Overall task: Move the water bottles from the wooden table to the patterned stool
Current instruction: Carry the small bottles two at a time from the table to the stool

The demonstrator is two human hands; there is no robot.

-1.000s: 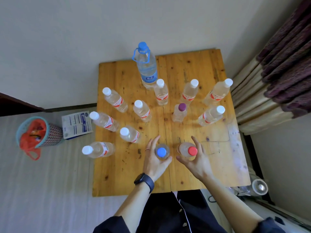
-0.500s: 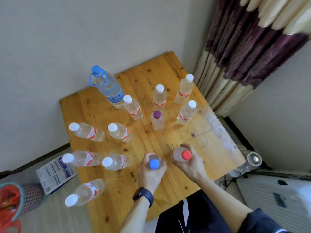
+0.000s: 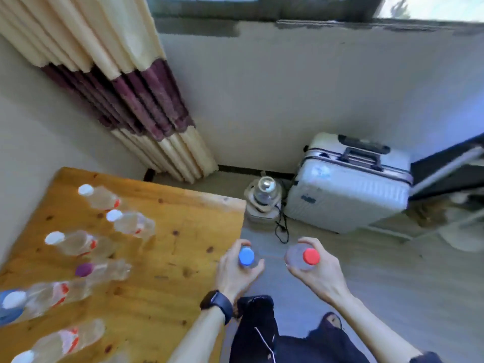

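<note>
Left of the left fingers: the table, with several bottles standing on it. Most have white caps and one is purple. The frame is blurred, so we make no count.

Left hand: the fingers are curled round the blue bottle just below its cap. It is upright, off the table and just past its edge, over the floor. There is a watch on that wrist.

Right hand: the fingers are wrapped round the red bottle, which is also upright and over the floor. The two bottles are near each other but apart.

Beyond the right fingers, well apart: a small appliance with a cord on the floor, and a suitcase by the wall. The stool is not in view.

Our judgement is that the step in hand is the carry, with two bottles out and most left on the table. To do it well:
- Hold both bottles upright by the body, not by the cap alone.
- Grip firmly but gently, since we expect thin plastic to buckle.
- Keep a gap between the bottles so they do not knock.
- Find the stool before lowering, and step clear of the cord.
- Set the bottles down one at a time, toward the far side, leaving room for the rest.
- Let go only once each base sits flat.
</note>
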